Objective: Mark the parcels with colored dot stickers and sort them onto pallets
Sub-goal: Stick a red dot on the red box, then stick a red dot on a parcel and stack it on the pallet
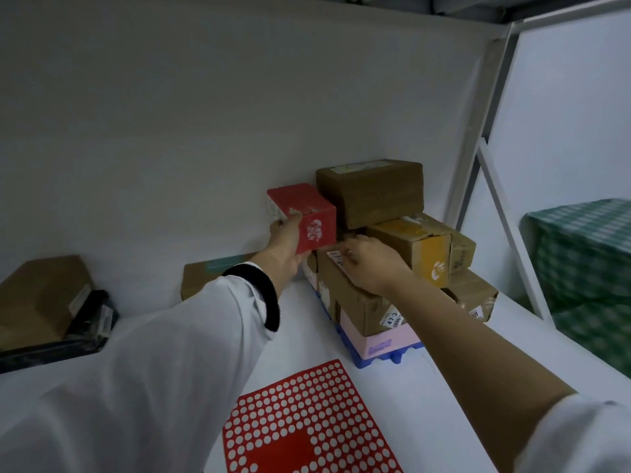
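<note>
A person reaches both arms across a white tabletop point(444, 377) toward a pile of parcels at the far right. The left hand point(288, 245) grips a small red box point(300, 208) by its near lower corner, with the thumb on the front face, and holds it in the air just left of the pile. The right hand point(370, 266) rests on a brown carton point(355, 298) beside its white shipping label point(335, 257). Its fingers are curled, but I cannot tell whether they pinch anything.

The pile sits on a blue pallet point(377, 360). A pink box point(387, 340) is at the bottom, a yellow-sided carton point(426, 254) is higher up, and a tilted brown parcel point(372, 194) is on top. A red dot sticker sheet point(307, 421) lies near the person, with many of its dots already gone.

The pile looks uneven, so setting the red box against it could nudge the top parcel off. The one-handed corner grip might also slip.

One carton label reads "47-3". The red box's white print and the yellow carton's white logo are too blurred to read.
</note>
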